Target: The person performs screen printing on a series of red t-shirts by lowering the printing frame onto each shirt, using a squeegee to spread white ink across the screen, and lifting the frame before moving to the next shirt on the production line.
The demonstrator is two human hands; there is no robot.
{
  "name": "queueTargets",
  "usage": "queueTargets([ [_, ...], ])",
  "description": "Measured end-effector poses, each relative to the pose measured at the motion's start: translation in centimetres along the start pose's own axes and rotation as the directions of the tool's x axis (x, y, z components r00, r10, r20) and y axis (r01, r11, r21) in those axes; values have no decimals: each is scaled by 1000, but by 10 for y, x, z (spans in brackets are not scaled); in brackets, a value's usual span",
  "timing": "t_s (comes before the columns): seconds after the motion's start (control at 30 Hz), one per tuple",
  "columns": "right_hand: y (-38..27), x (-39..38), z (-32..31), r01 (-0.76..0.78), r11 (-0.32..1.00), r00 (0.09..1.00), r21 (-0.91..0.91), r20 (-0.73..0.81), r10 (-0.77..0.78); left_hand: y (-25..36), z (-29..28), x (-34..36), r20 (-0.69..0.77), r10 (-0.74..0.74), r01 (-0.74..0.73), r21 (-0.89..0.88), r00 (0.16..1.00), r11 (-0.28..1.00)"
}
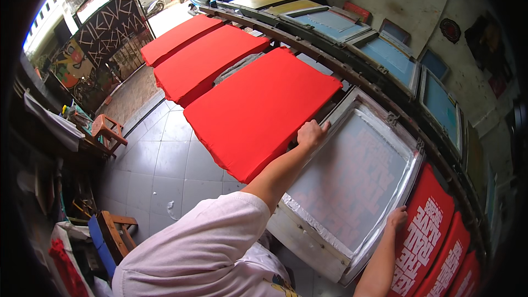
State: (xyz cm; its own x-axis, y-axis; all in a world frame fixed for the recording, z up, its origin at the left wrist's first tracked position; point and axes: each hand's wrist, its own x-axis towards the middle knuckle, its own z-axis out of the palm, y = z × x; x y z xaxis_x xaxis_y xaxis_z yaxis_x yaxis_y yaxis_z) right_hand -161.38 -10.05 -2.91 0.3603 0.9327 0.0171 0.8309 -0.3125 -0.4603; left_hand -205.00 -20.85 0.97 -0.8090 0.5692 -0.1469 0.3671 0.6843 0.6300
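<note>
A framed printing screen (352,170) with pale translucent mesh and tape along its inner edges lies at a slant in front of me. My left hand (312,133) is closed on its left side rail, next to a plain red shirt (261,107) stretched flat on a board. My right hand (397,219) grips the opposite rail, near a red shirt with white lettering (423,236). Blurred red and white shows through the mesh. Metal hinge pieces (392,118) sit at the screen's far edge, by the long rail. What lies directly under the frame is mostly hidden.
Two more plain red shirts (212,58) lie on boards toward the far left. Further lettered red shirts (448,256) continue at the right. Behind the dark rail (297,41) stands a row of blue-meshed screens (388,58). A stool (108,129) is at the left on tiled floor (165,157).
</note>
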Motion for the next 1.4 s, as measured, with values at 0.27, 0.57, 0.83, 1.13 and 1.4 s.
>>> queueTargets([
  [0.27,0,-4,0,55,998,998,32,-26,-54,-2,1,0,-17,18,-18,-3,1000,1000],
  [0.57,5,1,3,45,999,999,29,-1,-45,4,-3,-4,-15,-29,29,-2,999,1000],
  [0.83,13,6,8,34,999,999,37,-15,-33,0,0,5,-64,-43,39,-60,997,997],
  [1.13,-5,-32,-16,255,881,935,398,-335,-119,-26,12,15,-324,32,-123,-265,945,956],
  [1.4,62,-123,-79,508,772,843,382,-405,-354,-7,14,-1,-363,106,-240,-348,926,906],
])
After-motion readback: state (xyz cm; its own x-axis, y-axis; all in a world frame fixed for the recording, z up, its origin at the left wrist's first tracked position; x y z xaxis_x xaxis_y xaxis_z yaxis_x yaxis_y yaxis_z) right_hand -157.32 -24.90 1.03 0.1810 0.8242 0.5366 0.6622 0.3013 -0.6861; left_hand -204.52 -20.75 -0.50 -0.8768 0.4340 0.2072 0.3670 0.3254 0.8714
